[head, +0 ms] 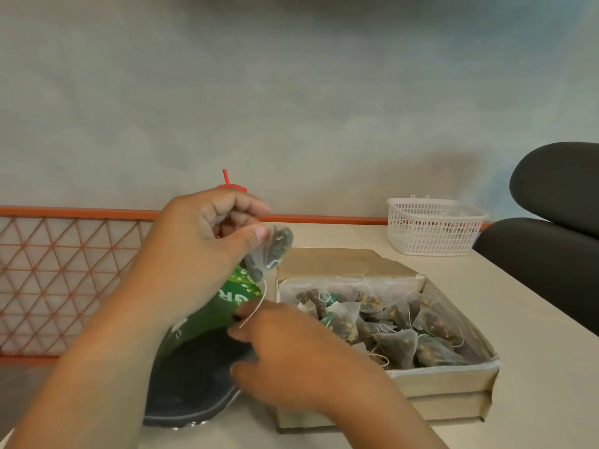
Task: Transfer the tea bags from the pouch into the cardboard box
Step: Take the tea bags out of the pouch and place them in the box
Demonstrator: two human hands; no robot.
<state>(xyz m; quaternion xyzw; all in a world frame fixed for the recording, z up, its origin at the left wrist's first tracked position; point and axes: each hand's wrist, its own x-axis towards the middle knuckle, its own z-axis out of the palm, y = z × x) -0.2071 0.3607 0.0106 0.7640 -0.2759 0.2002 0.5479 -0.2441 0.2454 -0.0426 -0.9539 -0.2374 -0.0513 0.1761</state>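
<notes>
Left hand is raised up front, thumb and fingers pinching a pyramid tea bag above the green pouch, its string trailing down. The pouch lies on the table, dark mouth facing us. Right hand is curled on the pouch's rim, holding it open. Just beside it sits the open cardboard box, already piled with tea bags. Further back, a white basket, then a black chair at the far right.
</notes>
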